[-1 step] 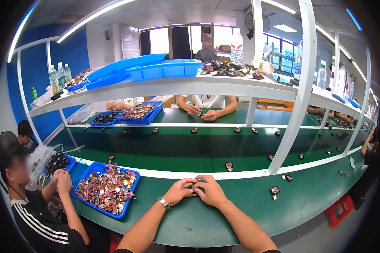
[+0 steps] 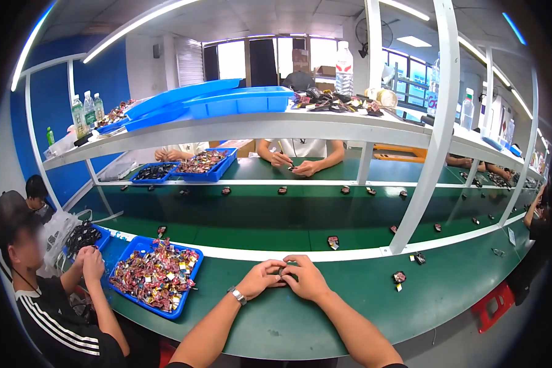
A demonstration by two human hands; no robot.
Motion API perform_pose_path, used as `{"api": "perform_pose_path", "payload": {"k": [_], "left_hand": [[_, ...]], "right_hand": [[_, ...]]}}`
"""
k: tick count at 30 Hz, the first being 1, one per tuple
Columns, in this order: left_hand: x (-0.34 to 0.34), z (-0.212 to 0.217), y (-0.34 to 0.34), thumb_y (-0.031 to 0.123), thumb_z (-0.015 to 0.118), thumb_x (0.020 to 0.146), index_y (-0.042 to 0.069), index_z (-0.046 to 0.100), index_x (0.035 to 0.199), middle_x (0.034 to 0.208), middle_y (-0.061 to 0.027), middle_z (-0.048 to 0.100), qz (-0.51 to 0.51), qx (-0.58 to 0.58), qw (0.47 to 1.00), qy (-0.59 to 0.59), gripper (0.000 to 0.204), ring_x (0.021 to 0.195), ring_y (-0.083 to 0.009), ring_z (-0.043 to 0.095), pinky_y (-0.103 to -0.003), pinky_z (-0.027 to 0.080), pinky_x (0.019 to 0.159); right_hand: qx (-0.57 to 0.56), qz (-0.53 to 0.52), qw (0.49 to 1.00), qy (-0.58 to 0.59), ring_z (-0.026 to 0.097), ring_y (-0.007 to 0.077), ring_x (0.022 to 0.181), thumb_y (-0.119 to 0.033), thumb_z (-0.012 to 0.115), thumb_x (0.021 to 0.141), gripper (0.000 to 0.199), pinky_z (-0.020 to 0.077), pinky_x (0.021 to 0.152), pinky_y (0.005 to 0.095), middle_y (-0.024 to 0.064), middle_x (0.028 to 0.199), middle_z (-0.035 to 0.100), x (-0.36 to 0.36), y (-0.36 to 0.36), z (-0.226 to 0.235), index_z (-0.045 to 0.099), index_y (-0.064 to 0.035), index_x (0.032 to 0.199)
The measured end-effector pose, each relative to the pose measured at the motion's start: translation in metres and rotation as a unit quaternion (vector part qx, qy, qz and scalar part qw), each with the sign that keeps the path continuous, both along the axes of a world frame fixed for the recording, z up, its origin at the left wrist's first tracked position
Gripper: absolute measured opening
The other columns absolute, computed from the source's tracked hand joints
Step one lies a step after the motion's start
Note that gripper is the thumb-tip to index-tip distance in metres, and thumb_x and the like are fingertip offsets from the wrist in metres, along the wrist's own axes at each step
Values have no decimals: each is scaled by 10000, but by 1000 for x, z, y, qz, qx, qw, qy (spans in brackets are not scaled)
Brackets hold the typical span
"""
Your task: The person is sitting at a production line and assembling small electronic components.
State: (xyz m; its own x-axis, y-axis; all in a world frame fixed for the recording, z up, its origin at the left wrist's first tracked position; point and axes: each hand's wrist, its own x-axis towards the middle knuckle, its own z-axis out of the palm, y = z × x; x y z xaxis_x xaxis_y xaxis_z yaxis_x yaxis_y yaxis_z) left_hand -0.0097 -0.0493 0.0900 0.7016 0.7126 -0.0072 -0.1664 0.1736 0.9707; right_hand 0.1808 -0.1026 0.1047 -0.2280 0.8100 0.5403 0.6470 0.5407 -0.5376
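Note:
Over the green worktable (image 2: 251,328), my left hand (image 2: 259,279) and my right hand (image 2: 306,279) meet, fingertips together. Pinched between them is a small dark piece (image 2: 282,271), mostly covered by the fingers, so its kind does not show. A metal-banded watch circles my left wrist. Left of my hands stands a blue tray (image 2: 197,267) heaped with small parts in dark red, black, yellow and white. To the right, a small dark part with a white and yellow tab (image 2: 399,279) lies alone on the table.
A white rail and post (image 2: 424,178) separate my table from the dark green belt (image 2: 257,211), where small parts lie spaced out. At left a co-worker (image 2: 61,306) handles something near another blue tray. Across the belt another person's hands (image 2: 294,164) work. Overhead, a shelf (image 2: 239,127) holds trays and bottles.

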Motion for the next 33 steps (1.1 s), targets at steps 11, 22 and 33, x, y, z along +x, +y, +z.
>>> {"api": "perform_pose_path", "payload": {"k": [11,22,33], "left_hand": [[1,-1,1,-5,489,949,38,471,1258,1217,-82,573,5,-14,1000,-13,313,1117,-187,584,-358,513,962],[-1,-6,3,40,495,966,52,488,1247,1251,-83,557,23,-43,998,-35,281,1131,-192,577,-361,510,955],[0,-6,1,74,520,970,56,506,1195,1336,-109,523,39,-29,998,-45,226,1162,-198,565,-370,504,969]], "right_hand": [[14,-31,999,21,532,274,1118,-107,680,801,95,483,912,372,69,1177,592,-6,-8,0,694,-71,888],[45,-46,996,64,556,270,1084,-85,713,783,141,481,908,375,65,1137,613,-14,-2,-14,709,-78,924],[-12,-30,986,166,508,291,1174,-144,704,811,167,436,985,397,65,1228,599,-18,3,-28,727,-111,973]]}}
